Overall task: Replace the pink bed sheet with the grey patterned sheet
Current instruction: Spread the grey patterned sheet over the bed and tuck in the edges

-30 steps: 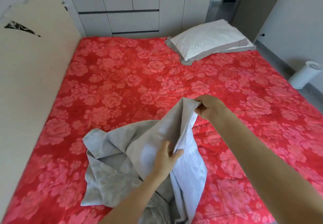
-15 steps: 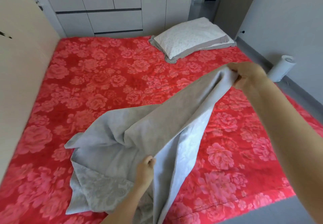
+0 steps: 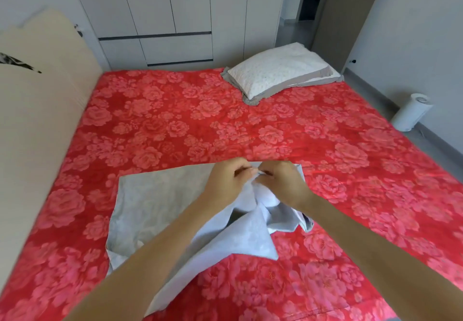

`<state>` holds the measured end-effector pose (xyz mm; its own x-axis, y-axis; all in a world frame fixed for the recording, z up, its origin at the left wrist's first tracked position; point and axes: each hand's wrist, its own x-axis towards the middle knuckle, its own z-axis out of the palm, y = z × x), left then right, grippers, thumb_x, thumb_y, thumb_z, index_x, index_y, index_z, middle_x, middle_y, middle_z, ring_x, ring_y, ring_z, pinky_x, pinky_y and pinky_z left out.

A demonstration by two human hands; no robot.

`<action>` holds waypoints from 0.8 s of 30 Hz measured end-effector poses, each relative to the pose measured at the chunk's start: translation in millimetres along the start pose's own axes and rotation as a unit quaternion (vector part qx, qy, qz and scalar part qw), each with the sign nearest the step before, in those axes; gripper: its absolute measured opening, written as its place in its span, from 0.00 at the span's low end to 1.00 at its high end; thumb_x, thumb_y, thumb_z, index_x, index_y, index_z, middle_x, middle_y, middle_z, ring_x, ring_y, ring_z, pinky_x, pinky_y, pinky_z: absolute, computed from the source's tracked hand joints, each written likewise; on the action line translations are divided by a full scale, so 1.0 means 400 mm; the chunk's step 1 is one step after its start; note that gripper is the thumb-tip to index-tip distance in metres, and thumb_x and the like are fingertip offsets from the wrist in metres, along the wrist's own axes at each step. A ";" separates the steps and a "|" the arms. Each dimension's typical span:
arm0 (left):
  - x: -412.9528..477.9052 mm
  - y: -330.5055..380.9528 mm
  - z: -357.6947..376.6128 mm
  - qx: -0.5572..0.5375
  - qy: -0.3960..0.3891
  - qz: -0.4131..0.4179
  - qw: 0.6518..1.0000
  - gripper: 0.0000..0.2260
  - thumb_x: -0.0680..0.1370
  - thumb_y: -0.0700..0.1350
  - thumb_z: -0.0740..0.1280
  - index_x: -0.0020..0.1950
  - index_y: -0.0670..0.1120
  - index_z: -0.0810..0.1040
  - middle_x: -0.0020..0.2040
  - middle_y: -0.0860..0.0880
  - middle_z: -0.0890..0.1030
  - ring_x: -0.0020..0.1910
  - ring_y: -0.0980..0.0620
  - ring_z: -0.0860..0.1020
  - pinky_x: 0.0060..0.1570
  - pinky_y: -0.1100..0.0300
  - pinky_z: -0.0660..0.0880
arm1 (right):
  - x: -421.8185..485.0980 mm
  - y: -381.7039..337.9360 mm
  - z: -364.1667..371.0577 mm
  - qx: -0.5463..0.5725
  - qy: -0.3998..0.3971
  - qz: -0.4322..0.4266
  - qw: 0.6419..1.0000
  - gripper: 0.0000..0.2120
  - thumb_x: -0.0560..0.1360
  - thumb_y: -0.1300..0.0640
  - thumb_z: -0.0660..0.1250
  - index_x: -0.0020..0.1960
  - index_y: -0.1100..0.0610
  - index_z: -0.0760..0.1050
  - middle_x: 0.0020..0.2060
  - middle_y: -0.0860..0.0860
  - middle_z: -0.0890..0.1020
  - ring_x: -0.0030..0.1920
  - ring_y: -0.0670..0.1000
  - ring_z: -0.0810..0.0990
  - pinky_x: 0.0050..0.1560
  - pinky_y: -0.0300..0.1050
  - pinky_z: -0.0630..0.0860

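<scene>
1. Both hands meet at the far edge of the grey patterned sheet (image 3: pixel 160 202) — left hand (image 3: pixel 229 179) and right hand (image 3: pixel 281 182) knuckle to knuckle, fingers curled, each pinching the hem.
2. From those fingers the cloth runs back toward the person and out to the left, bunched on the pink bed sheet (image 3: pixel 175 125).
3. Neither hand is nearer — by my reckoning they must part sideways to spread it.
4. The wardrobe (image 3: pixel 175 7) is shut, its contents hidden.

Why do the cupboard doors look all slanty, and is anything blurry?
Head view: the wide lens tilts the cupboard doors outward. Head view: the pink sheet smears near the lower-left corner; the pillow is crisp. Head view: soft daylight, no glare.
</scene>
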<state>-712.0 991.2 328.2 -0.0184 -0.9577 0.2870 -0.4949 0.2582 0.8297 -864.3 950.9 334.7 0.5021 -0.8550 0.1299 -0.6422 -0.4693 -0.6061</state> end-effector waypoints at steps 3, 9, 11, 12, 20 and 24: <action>-0.093 -0.048 0.007 0.020 -0.005 -0.072 0.997 0.08 0.72 0.46 0.73 0.41 0.47 0.74 0.34 0.55 0.77 0.34 0.60 0.74 0.37 0.70 0.69 | -0.023 -0.003 -0.016 0.038 0.059 0.026 0.997 0.13 0.62 0.56 0.58 0.33 0.65 0.76 0.26 0.56 0.76 0.29 0.48 0.69 0.31 0.42 0.62; -0.293 -0.253 0.008 0.161 -0.021 -0.214 0.963 0.17 0.71 0.52 0.68 0.27 0.52 0.63 0.23 0.54 0.63 0.25 0.61 0.64 0.27 0.62 0.57 | -0.052 -0.065 -0.125 0.152 0.109 0.078 0.979 0.07 0.71 0.66 0.66 0.34 0.65 0.77 0.29 0.62 0.76 0.32 0.47 0.69 0.32 0.47 0.68; -0.342 -0.289 0.009 0.186 -0.081 -0.246 0.948 0.12 0.73 0.55 0.68 0.33 0.51 0.76 0.26 0.57 0.67 0.27 0.62 0.67 0.26 0.68 0.59 | -0.060 -0.103 -0.162 0.181 0.114 0.057 0.975 0.07 0.73 0.68 0.66 0.36 0.65 0.78 0.31 0.62 0.78 0.33 0.48 0.71 0.32 0.43 0.68; -0.359 -0.298 0.013 0.199 -0.113 -0.261 0.938 0.10 0.74 0.55 0.68 0.40 0.50 0.79 0.28 0.59 0.69 0.28 0.62 0.69 0.27 0.70 0.60 | -0.060 -0.115 -0.179 0.194 0.116 0.047 0.973 0.08 0.73 0.67 0.66 0.37 0.64 0.79 0.30 0.59 0.77 0.32 0.47 0.71 0.32 0.40 0.68; -0.373 -0.351 -0.192 0.095 0.167 -0.301 0.934 0.18 0.77 0.35 0.62 0.29 0.51 0.73 0.31 0.46 0.78 0.38 0.40 0.80 0.40 0.50 0.75 | -0.110 -0.026 -0.386 0.261 0.292 0.112 0.913 0.08 0.66 0.60 0.71 0.29 0.56 0.76 0.26 0.49 0.72 0.30 0.48 0.67 0.33 0.38 0.63; -0.210 -0.188 -0.226 -0.042 0.129 -0.193 0.972 0.08 0.77 0.43 0.67 0.39 0.54 0.77 0.38 0.55 0.80 0.46 0.47 0.79 0.48 0.53 0.75 | -0.090 0.002 -0.334 0.236 0.258 0.139 0.927 0.08 0.64 0.63 0.71 0.30 0.63 0.74 0.26 0.51 0.67 0.30 0.49 0.63 0.30 0.38 0.59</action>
<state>-594.9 1063.6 284.9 0.3785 -0.9243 0.0487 -0.3483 -0.0935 0.9327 -960.3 951.7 434.5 -0.0671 -0.9771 0.2021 -0.3196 -0.1708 -0.9320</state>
